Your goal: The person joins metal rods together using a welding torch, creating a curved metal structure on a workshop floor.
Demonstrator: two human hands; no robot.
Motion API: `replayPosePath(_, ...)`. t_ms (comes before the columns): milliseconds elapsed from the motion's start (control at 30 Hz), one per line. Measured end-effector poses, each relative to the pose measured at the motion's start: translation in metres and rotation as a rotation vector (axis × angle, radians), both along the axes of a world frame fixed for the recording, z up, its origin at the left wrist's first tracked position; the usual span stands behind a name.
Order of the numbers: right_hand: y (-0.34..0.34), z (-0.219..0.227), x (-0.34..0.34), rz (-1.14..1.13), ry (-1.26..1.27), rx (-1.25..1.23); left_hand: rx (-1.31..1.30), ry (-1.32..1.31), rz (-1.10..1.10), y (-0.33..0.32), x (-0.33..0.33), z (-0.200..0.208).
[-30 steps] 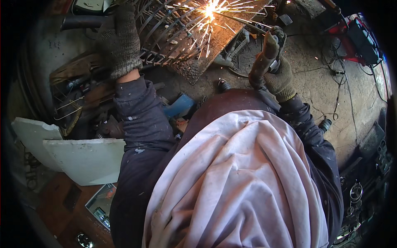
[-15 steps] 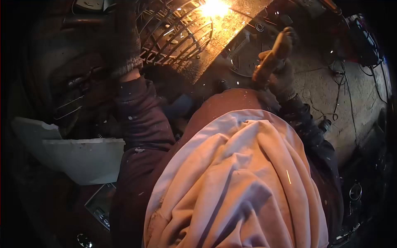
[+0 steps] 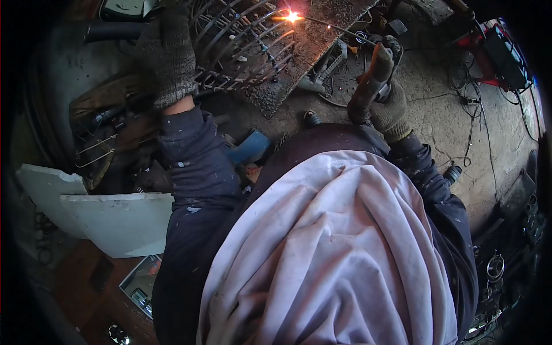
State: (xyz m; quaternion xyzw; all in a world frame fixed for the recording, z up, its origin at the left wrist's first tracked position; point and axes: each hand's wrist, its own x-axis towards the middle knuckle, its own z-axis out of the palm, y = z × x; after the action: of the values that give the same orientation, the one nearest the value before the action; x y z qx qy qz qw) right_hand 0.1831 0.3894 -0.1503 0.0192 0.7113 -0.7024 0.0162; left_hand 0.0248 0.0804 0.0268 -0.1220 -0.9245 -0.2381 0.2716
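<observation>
My right hand (image 3: 391, 112), in a grey knitted glove, is closed round the handle of a welding electrode holder (image 3: 374, 72). A thin electrode (image 3: 336, 27) runs from the holder to the upper left, its end glowing orange by the bars. Those curved dark metal bars form a cage-like frame (image 3: 265, 49) lying on a rough metal plate (image 3: 267, 104). My left hand (image 3: 174, 63), also gloved, is raised at the frame's left side. Its fingers are dark and run into the top of the view, so whether they grip anything is hidden.
White broken panels (image 3: 118, 224) stand at the left, beside scrap and bent wire. A red and black machine (image 3: 503, 54) with cables (image 3: 472, 103) sits on the floor at the far right. A blue piece (image 3: 251, 147) lies below the plate. Pale cloth covers my front.
The bright arc and flying sparks have died down to a small orange glow at the electrode's end. Both hands stay nearly in place.
</observation>
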Motion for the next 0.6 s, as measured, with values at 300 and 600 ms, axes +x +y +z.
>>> replayPosePath(300,-0.004,0.003,-0.002,-0.022,-0.008,0.010,0.080,-0.064,0.123,0.003,0.003,0.001)
replayPosePath(600,-0.001,-0.004,-0.004,-0.001,0.057,0.183,-0.200,0.078,0.068,-0.003,-0.005,-0.006)
